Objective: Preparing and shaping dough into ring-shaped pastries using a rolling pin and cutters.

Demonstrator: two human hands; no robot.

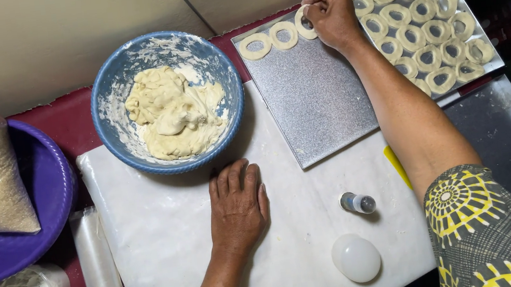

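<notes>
Hands: left flat, right outstretched.

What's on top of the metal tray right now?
The metal tray holds rows of dough rings at its right end and three along the top edge; the right hand sets one down, covering part of that row. The near-left area is bare.

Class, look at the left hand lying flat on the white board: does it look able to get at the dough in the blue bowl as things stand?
Probably yes. The left hand is empty and rests just below the blue bowl; the dough lies uncovered, with nothing between them.
</notes>
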